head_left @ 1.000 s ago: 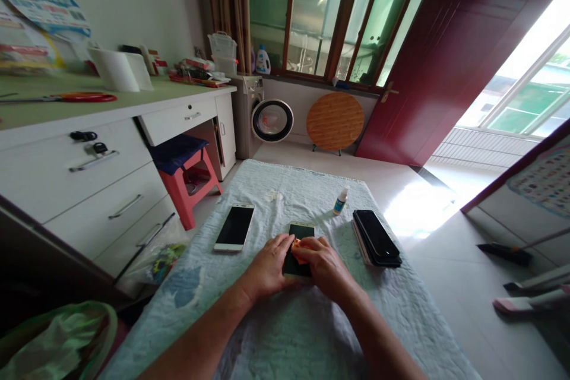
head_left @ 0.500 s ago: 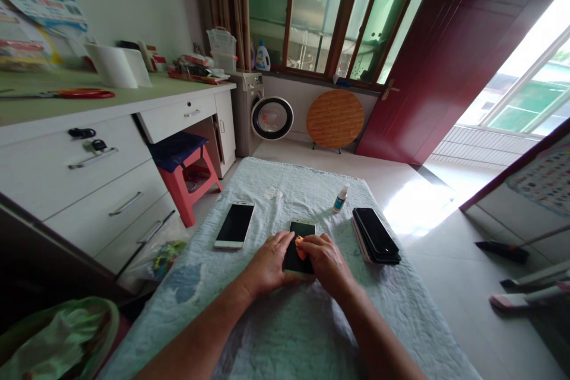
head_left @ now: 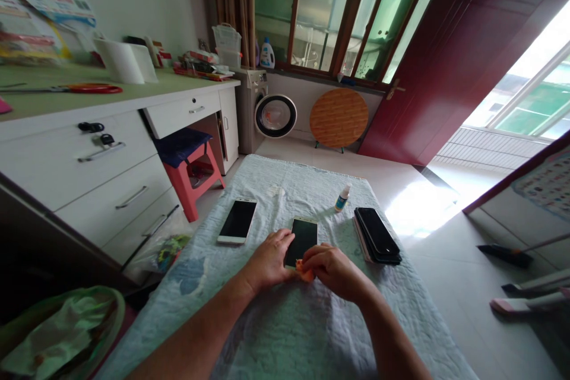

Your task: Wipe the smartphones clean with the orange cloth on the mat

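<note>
A smartphone point(head_left: 304, 236) with a dark screen and pale rim lies face up on the cloth-covered table point(head_left: 267, 332). Along its left edge my left hand point(head_left: 271, 258) grips it, thumb near the bottom end. My right hand point(head_left: 332, 267) pinches a small orange cloth point(head_left: 305, 273) against the phone's lower end. Further left lies a white smartphone point(head_left: 237, 221), screen up. On the right is a stack of phones point(head_left: 377, 234) with a black one on top. A small spray bottle point(head_left: 342, 198) stands upright between that stack and the middle phone.
A white desk point(head_left: 178, 95) with drawers runs along the left, and a red stool point(head_left: 191, 172) stands by it. At lower left is a bin point(head_left: 113, 320) with a bag inside. Behind are a washing machine point(head_left: 253, 101) with its door ajar and a round folded tabletop point(head_left: 339, 119).
My right hand has slid the orange cloth down the screen, from its middle to the bottom end. The left hand keeps its hold. The camera view has shifted slightly.
</note>
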Available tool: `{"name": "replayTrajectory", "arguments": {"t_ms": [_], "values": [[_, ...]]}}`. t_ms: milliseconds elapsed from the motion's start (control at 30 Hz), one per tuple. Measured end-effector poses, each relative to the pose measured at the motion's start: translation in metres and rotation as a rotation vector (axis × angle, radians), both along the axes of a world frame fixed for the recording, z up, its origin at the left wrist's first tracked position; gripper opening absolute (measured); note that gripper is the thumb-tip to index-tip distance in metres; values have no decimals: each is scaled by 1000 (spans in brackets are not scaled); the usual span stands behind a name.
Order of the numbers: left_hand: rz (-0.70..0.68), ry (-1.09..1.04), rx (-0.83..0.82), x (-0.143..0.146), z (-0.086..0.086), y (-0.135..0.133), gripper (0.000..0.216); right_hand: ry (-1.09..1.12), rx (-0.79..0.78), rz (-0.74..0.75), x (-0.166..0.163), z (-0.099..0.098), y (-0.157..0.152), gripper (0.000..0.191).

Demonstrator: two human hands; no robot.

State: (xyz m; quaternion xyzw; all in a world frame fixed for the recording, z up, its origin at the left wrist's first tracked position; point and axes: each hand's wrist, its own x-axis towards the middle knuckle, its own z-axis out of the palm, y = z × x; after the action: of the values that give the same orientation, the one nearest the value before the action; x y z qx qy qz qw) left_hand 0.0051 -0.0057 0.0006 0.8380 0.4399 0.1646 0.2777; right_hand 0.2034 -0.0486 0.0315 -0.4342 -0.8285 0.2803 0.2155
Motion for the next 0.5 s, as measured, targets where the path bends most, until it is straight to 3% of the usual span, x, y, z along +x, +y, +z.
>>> {"name": "replayTrajectory", "arguments": {"t_ms": [133,267,367,500], "values": [[-13,29,29,-1,-2,1,85,32,-147,109,8,11,-3,38],[-23,72,25,-1,1,0,83,25,-165,105,16,12,-1,41],[-49,103,11,-1,5,0,82,-10,-83,15,18,5,3,40],[-56,101,16,0,5,-1,83,-55,82,-224,17,-13,14,35]]}}
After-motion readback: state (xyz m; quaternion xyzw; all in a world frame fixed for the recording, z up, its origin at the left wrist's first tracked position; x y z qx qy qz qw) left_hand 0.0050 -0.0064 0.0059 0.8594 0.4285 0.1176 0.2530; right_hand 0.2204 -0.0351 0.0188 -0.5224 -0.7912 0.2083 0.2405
